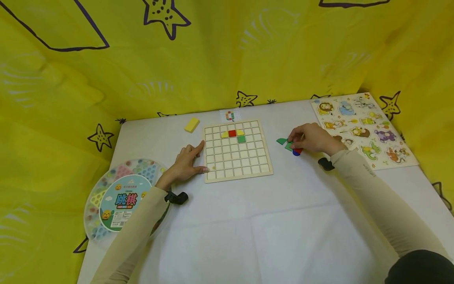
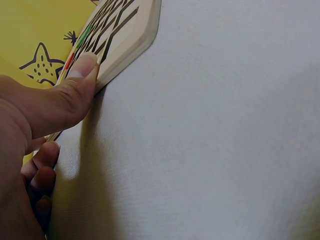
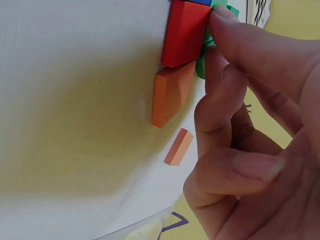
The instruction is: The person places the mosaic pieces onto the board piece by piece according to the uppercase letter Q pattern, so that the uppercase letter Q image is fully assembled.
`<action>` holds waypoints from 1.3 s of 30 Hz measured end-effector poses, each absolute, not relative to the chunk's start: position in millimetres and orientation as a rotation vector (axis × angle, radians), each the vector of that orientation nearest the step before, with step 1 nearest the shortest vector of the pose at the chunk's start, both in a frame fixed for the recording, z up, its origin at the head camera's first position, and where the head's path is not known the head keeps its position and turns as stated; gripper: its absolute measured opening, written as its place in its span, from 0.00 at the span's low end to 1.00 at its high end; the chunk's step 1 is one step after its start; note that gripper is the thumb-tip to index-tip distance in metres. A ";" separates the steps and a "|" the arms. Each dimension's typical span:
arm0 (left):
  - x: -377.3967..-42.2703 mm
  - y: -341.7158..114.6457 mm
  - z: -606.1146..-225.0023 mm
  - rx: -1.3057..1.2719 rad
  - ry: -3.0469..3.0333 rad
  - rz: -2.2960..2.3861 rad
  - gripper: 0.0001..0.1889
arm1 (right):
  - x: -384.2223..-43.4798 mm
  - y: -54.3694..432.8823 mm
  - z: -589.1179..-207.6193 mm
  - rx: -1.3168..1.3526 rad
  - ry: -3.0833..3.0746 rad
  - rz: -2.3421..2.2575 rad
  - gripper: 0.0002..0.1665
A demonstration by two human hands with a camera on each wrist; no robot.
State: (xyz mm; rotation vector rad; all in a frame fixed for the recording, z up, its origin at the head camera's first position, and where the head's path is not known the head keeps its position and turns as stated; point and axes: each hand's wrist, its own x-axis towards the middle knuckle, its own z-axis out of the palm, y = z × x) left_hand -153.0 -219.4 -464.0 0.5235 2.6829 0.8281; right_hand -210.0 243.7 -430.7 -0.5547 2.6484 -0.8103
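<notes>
A square wooden grid board (image 1: 239, 176) lies on the white table. In its upper cells sit a red square (image 1: 232, 133), two yellow pieces (image 1: 240, 132) and a green square (image 1: 241, 139). My left hand (image 1: 184, 163) steadies the board's left side, thumb on the rim near the bottom corner and index finger at the edge higher up. To the right of the board, my right hand (image 1: 310, 138) pinches a green piece (image 3: 209, 34) between thumb and finger. A green quarter-round piece (image 1: 281, 141), a blue piece (image 1: 296, 153) and a red block (image 3: 186, 34) lie around its fingertips.
Behind the board stands a small pattern card (image 1: 230, 115), with a yellow block (image 1: 192, 125) to its left. A round clear game box (image 1: 125, 201) lies under the left forearm. An animal puzzle board (image 1: 369, 130) lies at the right. A yellow curtain (image 1: 213, 59) hangs behind.
</notes>
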 end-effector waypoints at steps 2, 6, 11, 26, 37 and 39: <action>-153.0 -218.9 -463.8 0.524 2.681 0.826 0.52 | -209.1 244.3 -430.9 -0.568 2.671 -0.778 0.06; -152.7 -218.2 -462.8 0.519 2.680 0.828 0.52 | -206.5 244.3 -431.0 -0.557 2.712 -0.736 0.08; -152.8 -218.3 -463.3 0.525 2.686 0.830 0.52 | -202.1 241.4 -431.3 -0.562 2.756 -0.679 0.10; -153.5 -219.5 -465.4 0.537 2.699 0.826 0.52 | -198.8 233.0 -439.1 -0.642 2.673 -0.773 0.09; -152.9 -220.2 -465.3 0.539 2.686 0.838 0.52 | -203.8 224.7 -447.7 -0.672 2.631 -1.059 0.16; -153.0 -220.2 -465.3 0.541 2.685 0.839 0.52 | -205.1 221.9 -448.5 -0.633 2.638 -1.096 0.14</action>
